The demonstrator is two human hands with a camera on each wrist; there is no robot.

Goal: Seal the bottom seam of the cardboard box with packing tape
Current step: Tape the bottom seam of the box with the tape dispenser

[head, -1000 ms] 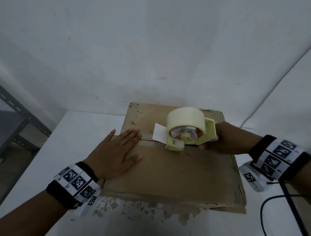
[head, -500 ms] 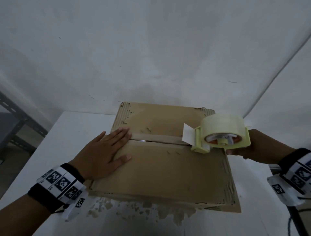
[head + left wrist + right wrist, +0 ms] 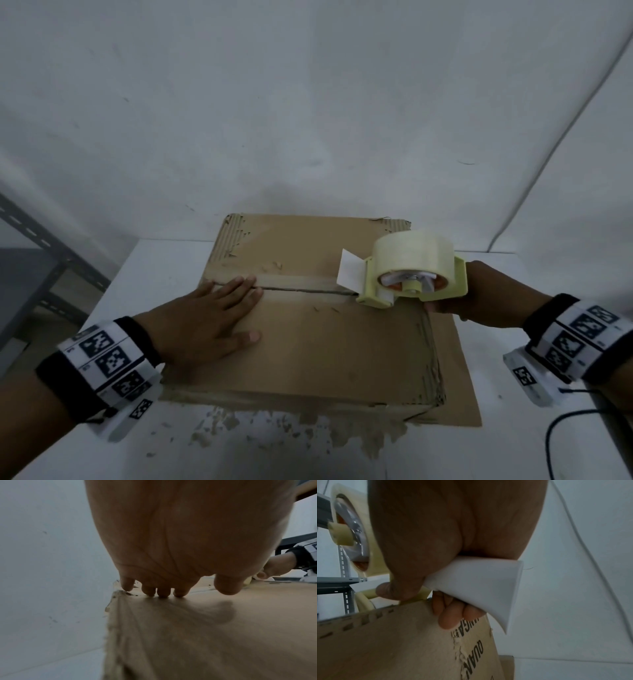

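Observation:
A brown cardboard box (image 3: 325,349) lies flaps-up on a white table (image 3: 147,267). Its centre seam (image 3: 305,291) runs left to right with a thin dark gap. My left hand (image 3: 209,325) lies flat on the near flap at the seam's left end, fingers straight; the fingertips (image 3: 163,592) press the cardboard (image 3: 205,635). My right hand (image 3: 479,294) grips the white handle (image 3: 479,582) of a pale yellow tape dispenser (image 3: 411,270) with a clear tape roll (image 3: 351,524). The dispenser's front sits at the seam's right end, near the box's right edge (image 3: 376,612).
White walls stand close behind and to the right. A grey metal shelf frame (image 3: 37,240) stands left of the table. Torn cardboard bits (image 3: 274,428) lie in front of the box. A black cable (image 3: 561,431) hangs at the right.
My right hand has carried the dispenser from the middle of the seam rightward to its right end. The left hand has stayed flat on the box.

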